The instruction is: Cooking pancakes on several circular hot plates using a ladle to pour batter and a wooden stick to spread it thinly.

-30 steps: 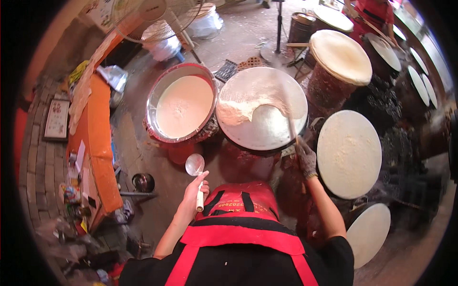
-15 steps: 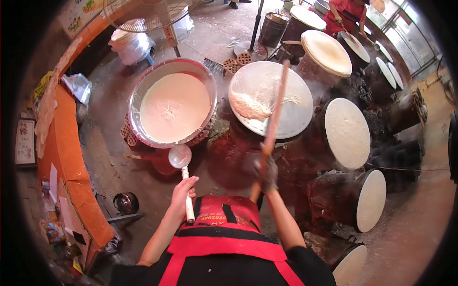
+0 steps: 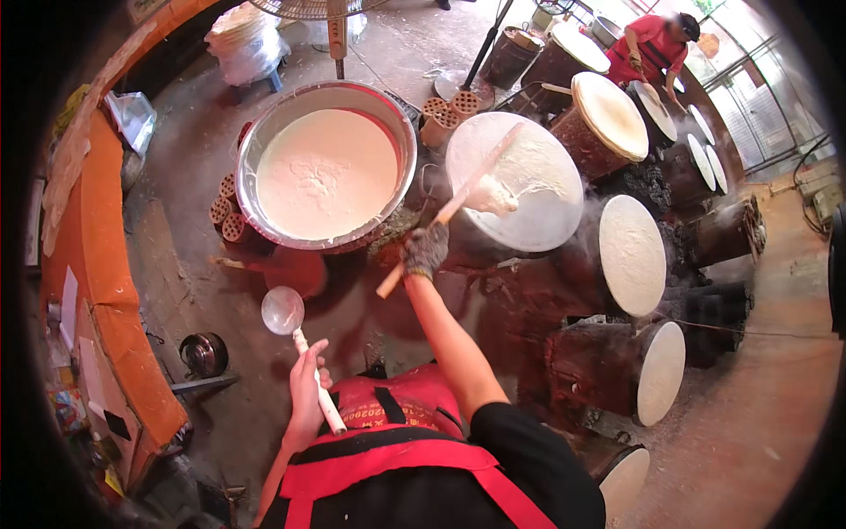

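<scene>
In my left hand (image 3: 307, 395), whose fingers wrap its white handle, is a ladle (image 3: 283, 310) with a round bowl. The ladle hangs in front of a large metal basin (image 3: 406, 163) of pale batter (image 3: 322, 181). My right hand (image 3: 426, 249), in a dark knit glove, grips a long wooden spreader (image 3: 453, 206). Its flat blade slants over a round griddle (image 3: 560, 212), against a wet lump of batter (image 3: 495, 197). A thin, uneven layer of batter covers the griddle's upper right part, and the rest of its surface shows pale and bare.
More round griddles (image 3: 633, 256) on dark drum stoves curve down the right side, several covered with pale sheets. A person in red (image 3: 650, 48) works at the far right. Perforated briquettes (image 3: 438, 113) sit by the basin. An orange counter (image 3: 115, 264) lines the left; a kettle (image 3: 204, 353) stands nearby.
My right hand has swung left and forward, and the spreader now slants up to the right. The batter lump has shifted right on the griddle. The ladle has moved left, and the view has shifted.
</scene>
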Demonstrator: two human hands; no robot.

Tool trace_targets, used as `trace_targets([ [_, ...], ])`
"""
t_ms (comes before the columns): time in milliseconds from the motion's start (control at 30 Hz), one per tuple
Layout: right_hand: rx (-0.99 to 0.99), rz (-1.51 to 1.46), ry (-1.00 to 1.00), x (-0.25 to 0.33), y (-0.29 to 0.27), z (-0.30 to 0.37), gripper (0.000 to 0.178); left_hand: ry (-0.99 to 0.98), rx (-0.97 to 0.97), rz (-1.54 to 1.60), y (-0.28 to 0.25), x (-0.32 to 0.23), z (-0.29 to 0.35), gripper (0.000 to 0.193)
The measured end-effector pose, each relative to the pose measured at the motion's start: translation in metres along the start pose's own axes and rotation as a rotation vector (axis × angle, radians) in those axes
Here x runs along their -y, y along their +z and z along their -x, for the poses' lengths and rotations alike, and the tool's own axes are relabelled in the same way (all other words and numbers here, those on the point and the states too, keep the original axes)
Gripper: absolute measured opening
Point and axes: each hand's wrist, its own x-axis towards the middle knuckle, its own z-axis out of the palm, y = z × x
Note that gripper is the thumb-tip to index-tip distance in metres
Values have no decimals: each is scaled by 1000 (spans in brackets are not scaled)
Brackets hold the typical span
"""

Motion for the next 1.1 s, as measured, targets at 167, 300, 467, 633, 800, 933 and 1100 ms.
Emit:
trace_targets([
  [167, -252, 442, -78, 76, -35, 74, 29, -14, 131, -4, 12, -11, -12, 31],
  [300, -137, 177, -25, 129, -44, 56, 40, 8, 202, -51, 28, -14, -10, 30],
  [467, 134, 553, -241, 99, -50, -2, 29, -40, 292, -95, 81, -13, -5, 26],
  [633, -12, 694, 16, 137, -91, 69, 25, 7, 218, -49, 91, -6, -3, 20],
  [800, -154, 599, 88, 219, -84, 79, 36, -21, 201, 7, 119, 11, -5, 30],
  [933, -41, 479, 51, 202, -46, 61, 33, -20, 288, -23, 154, 19, 0, 32],
  [1100, 279, 1382, -106, 246, -163, 45, 28, -2, 368, -64, 195, 23, 4, 37],
])
